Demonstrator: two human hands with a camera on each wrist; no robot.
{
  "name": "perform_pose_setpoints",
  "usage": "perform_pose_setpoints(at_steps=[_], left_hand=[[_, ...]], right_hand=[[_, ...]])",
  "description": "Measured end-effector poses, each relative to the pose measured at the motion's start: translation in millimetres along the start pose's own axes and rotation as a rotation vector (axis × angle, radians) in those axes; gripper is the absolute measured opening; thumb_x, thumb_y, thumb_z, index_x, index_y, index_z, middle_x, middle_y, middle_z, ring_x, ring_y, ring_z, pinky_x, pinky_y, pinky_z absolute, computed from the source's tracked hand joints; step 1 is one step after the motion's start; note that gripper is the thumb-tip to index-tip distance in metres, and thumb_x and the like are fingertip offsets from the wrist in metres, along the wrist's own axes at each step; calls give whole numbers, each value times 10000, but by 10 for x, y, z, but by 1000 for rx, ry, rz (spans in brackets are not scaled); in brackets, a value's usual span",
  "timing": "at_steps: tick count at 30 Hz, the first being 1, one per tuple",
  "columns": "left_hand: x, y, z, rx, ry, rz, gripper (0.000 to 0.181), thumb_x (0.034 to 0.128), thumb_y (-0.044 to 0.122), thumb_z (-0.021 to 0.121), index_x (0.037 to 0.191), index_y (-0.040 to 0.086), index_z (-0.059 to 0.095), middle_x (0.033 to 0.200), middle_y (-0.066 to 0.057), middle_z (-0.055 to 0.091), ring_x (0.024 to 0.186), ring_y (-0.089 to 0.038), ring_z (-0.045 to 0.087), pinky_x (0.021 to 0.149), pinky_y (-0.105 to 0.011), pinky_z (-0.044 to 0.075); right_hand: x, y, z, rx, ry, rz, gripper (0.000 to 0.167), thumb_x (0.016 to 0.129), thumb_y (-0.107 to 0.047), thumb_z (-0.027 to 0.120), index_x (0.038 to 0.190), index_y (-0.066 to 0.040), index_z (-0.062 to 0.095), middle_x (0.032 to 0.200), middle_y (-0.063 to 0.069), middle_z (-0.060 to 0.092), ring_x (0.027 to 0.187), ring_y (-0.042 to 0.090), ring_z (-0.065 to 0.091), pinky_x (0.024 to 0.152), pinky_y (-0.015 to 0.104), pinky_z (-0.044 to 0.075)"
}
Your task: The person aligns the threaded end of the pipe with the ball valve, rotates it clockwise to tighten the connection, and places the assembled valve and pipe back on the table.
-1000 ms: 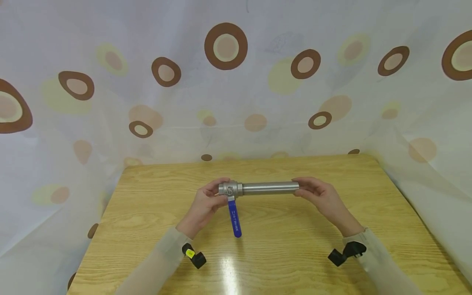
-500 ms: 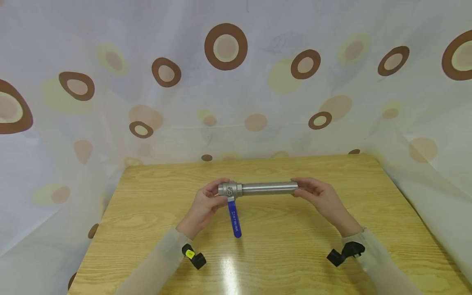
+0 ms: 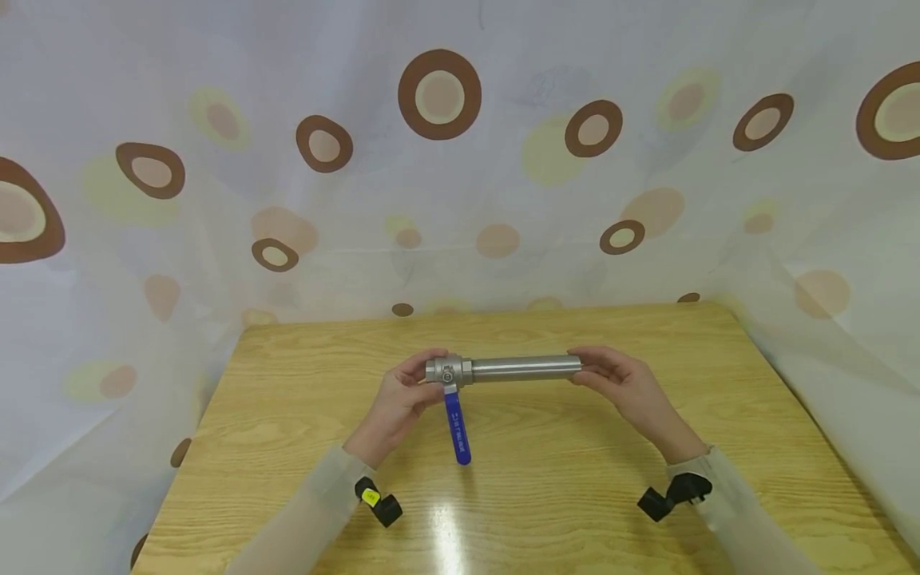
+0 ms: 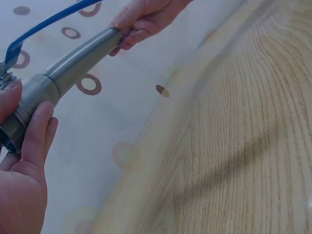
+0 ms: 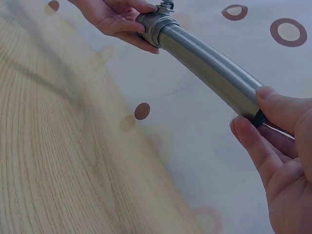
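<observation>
A steel ball valve (image 3: 447,369) with a blue lever handle (image 3: 458,427) is joined to a plain metal pipe (image 3: 526,367). My left hand (image 3: 398,399) grips the valve body at its left end, thumb on the near side. At the pipe's far right end, my right hand (image 3: 627,383) pinches it between thumb and fingers. Both parts are held level above the table, and the lever points toward me. In the left wrist view some thread shows on the pipe (image 4: 83,58) where it enters the valve (image 4: 36,100). The right wrist view shows the pipe's end (image 5: 256,117) between my fingers.
Beneath the hands lies a wood-grain table (image 3: 546,495). A white curtain (image 3: 460,184) with brown and yellow circles surrounds its back and sides. Black camera mounts (image 3: 378,501) sit on both wrists.
</observation>
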State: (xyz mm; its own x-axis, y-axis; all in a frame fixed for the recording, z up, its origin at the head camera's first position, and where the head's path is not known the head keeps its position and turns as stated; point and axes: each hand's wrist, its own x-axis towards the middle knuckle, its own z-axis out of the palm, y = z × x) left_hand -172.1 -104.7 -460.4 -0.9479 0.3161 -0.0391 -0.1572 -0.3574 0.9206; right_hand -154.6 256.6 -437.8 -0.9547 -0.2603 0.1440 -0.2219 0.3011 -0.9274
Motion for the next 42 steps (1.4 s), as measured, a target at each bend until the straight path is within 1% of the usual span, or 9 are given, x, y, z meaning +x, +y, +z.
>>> perform_pose_setpoints(at_steps=[4,11,19,26,30,32,37,39,42], left_hand=[[-2,2,4,-3,1,5,544,878,-159,602,1106,309,764,1267,27,703,1215,-238,568,949,-315,579],[-8,-3,11,-6,1,3,556,875,-168,595,1095,314,765,1247,33,710,1194,-229,577,940,-306,581],[-8,-7,7,-8,-5,8,556,871,-170,597,1097,309,765,1247,34,709,1209,-228,577,957,-320,580],[-7,-12,4,-1,-7,1,538,874,-154,605,1108,304,762,1254,30,705,1206,-234,571,962,-322,576],[-5,-13,6,-1,-8,5,547,872,-158,610,1096,316,769,1244,38,711,1208,-230,573,958,-321,580],[-4,-12,7,1,-10,8,551,872,-158,614,1089,323,772,1239,43,715,1210,-229,574,957,-323,581],[-3,-11,10,3,-19,14,547,875,-153,613,1098,322,769,1244,43,714,1214,-234,571,963,-328,578],[-4,-12,13,-2,-20,12,546,873,-152,609,1104,317,765,1251,38,711,1215,-237,568,964,-327,576],[-3,-12,19,-10,-16,7,545,871,-155,605,1106,310,764,1258,31,709,1218,-241,565,962,-323,576]], right_hand=[[-4,9,-5,14,-10,-28,453,1016,-108,668,1447,-13,566,1241,9,681,1070,44,683,893,199,576],[-5,2,0,-54,4,-14,414,1014,-139,676,1403,-14,607,1214,162,694,1038,35,686,878,259,596],[-8,33,-4,30,-19,-44,445,1011,-76,664,1435,13,561,1287,31,667,1083,39,681,904,197,574],[-7,57,-16,-46,4,-27,402,1020,-153,670,1399,-33,615,1167,33,713,1011,71,711,872,227,590],[-7,54,-15,25,-32,-70,464,1015,-61,652,1458,16,538,1260,-26,666,1044,83,698,888,227,593],[-7,49,-14,37,-41,-81,469,1009,-31,650,1455,39,523,1264,-9,655,1053,74,690,884,224,593],[-9,13,-14,-48,-20,-43,383,1018,-102,661,1386,-5,608,1174,128,694,1001,61,693,859,223,587],[-14,-3,-16,-62,-15,-27,386,1022,-131,663,1393,-30,621,1186,132,701,1004,58,691,863,225,583],[-17,-14,-19,-16,-18,-29,435,1017,-109,667,1434,-20,586,1237,63,690,1043,51,685,885,231,587]])
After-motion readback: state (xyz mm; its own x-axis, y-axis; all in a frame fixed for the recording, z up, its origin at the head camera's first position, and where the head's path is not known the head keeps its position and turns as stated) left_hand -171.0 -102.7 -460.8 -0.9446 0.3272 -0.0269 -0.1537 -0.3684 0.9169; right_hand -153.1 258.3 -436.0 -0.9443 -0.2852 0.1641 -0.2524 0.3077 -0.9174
